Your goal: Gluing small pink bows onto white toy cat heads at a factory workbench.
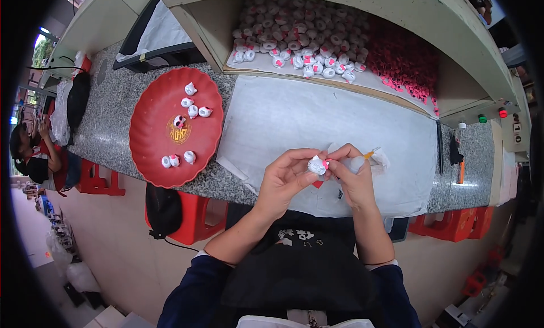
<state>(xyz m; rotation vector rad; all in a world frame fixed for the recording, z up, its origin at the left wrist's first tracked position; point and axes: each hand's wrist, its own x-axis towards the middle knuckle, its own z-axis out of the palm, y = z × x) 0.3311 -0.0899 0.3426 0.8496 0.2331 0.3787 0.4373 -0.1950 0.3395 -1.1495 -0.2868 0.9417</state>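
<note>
Over the white paper sheet (272, 118), my two hands meet around a small white toy head (316, 166) with pink trim. My left hand (283, 180) grips it between thumb and fingers. Thumb and fingertips of my right hand (356, 183) pinch its pink side. Beside the right hand lies a whitish, translucent thing with a yellow tip (369, 154), partly hidden by the fingers; whether the hand also holds it is unclear. A small red piece (318, 184) shows beneath the toy head. To the left, a red scalloped tray (153, 118) carries several similar toy heads (191, 89).
A shelf compartment behind the paper holds a heap of white toy heads (300, 39) and a pile of pink pieces (405, 61). A black bin (153, 58) stands at the far left. Red stools (195, 220) stand below the bench; another person (42, 152) sits at left.
</note>
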